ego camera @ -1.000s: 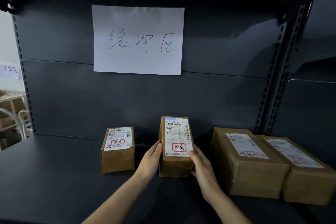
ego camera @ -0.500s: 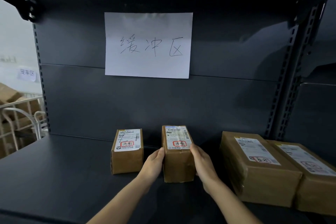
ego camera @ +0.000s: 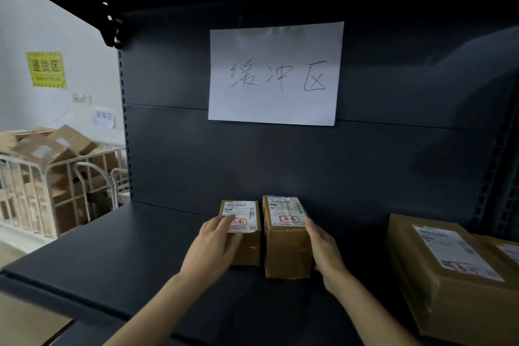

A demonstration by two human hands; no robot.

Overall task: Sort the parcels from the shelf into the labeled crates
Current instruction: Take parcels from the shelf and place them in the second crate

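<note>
Two small brown parcels stand side by side on the dark shelf (ego camera: 118, 255), each with a white label and a red stamp. My left hand (ego camera: 216, 244) lies over the left parcel (ego camera: 247, 247), fingers on its label and left side. My right hand (ego camera: 323, 250) presses flat against the right side of the taller right parcel (ego camera: 285, 244). Both parcels rest on the shelf and almost touch each other.
A large brown parcel (ego camera: 438, 270) lies at the right, another behind it at the frame edge. A white paper sign (ego camera: 275, 73) hangs on the shelf's back panel. Left of the shelf, a white wire cage (ego camera: 42, 188) holds several cardboard boxes. A yellow sign (ego camera: 46, 69) is on the wall.
My left hand left the taller parcel and moved onto the left parcel. The taller parcel now stands right next to the left one. The view swung to the left.
</note>
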